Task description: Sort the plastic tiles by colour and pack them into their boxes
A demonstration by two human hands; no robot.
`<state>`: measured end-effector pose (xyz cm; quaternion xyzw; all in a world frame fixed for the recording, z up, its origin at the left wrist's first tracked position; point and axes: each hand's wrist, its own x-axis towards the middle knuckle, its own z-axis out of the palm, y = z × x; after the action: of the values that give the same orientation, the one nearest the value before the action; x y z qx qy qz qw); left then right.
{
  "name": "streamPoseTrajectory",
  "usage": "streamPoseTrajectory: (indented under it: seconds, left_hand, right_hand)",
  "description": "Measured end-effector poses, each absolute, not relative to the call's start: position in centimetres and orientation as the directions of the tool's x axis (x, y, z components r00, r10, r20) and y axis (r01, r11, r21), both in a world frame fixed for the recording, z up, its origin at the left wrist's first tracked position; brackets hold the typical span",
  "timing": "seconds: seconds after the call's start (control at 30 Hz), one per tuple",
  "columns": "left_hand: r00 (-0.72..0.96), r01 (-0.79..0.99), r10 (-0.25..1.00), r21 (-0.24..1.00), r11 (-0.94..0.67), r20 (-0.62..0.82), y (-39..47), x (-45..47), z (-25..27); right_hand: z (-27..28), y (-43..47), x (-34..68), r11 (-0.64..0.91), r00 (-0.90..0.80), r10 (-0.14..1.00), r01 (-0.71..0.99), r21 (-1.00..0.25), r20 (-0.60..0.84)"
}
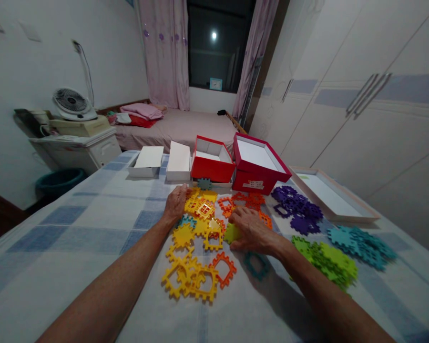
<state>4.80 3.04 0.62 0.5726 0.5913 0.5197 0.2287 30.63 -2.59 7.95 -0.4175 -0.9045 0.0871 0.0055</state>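
My left hand [176,206] rests at the left edge of a pile of yellow notched plastic building pieces [195,202], touching it; its fingers curl away from view, so their closure is unclear. Between the thumb and fingers of my right hand [252,229] is a lime-green notched building piece [230,233], low over the cloth. Orange pieces [241,199] lie just beyond that hand. Nearer me are yellow frame-shaped pieces [204,282], an orange frame piece [224,269] and a teal frame piece [256,265] in shadow. A few teal pieces [187,220] show among the yellow ones.
To the right lie piles of purple pieces [296,209], lime-green pieces [325,262] and teal pieces [362,245]. Behind stand two white boxes, an open red box [213,166], a dark-red box [252,178] and a shallow lid [343,216]. A checked cloth [75,243] lies underneath.
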Motion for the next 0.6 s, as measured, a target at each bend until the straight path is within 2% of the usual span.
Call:
streamPoseTrajectory:
  seconds: [0.3,0.43,0.5,0.6]
  left_hand:
    - [-0.239,0.444,0.917,0.876,-0.189,0.319,3.1,4.8,0.6]
    - [-0.238,0.443,0.917,0.876,-0.190,0.319,3.2,4.8,0.6]
    - [-0.238,0.445,0.917,0.875,-0.188,0.319,3.2,4.8,0.6]
    - [-0.243,0.449,0.917,0.875,-0.183,0.316,3.2,4.8,0.5]
  right_hand:
    - [6.7,-2.0,30.2,0.684,-0.688,0.723,0.702,-0.198,0.057]
    - [8.1,-1.9,30.6,0.606,-0.597,0.788,0.710,-0.358,0.149]
    - [9.2,-2.0,31.3,0.554,-0.551,0.822,0.711,-0.433,0.147]
    - [9.9,-2.2,32.3,0.602,-0.635,0.771,0.703,-0.380,0.046]
